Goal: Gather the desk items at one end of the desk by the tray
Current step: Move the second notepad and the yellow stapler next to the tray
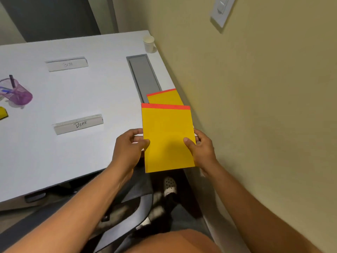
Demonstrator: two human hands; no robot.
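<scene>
Desk [76, 99] items lie spread over the white top, with the grey tray [145, 75] recessed near the wall-side edge serving as the reference point. What lies inside the tray cannot be made out beyond its flat grey floor. Well away from the tray, at the far left edge, a purple mesh pen holder [17, 93] lies on its side with a blue pen [6, 91] and a dark marker [12, 81] in it. Beyond the tray's far end stands a white paper cup [149, 44]; its contents are not visible.

One yellow notepad [168, 137] with a red top strip is held just in front of the tray's near end. The left hand [127, 148] grips its left edge, thumb on top and fingers curled beneath. The right hand [202, 150] grips its right edge in the same manner. A second yellow notepad [165, 97], also red-edged, lies over the tray's near end, partly covered by the held one.

Two name plates lie left of the tray: the one marked "BETA" [67, 64] farther off, the one marked "BEAR" [78, 123] nearer.
</scene>
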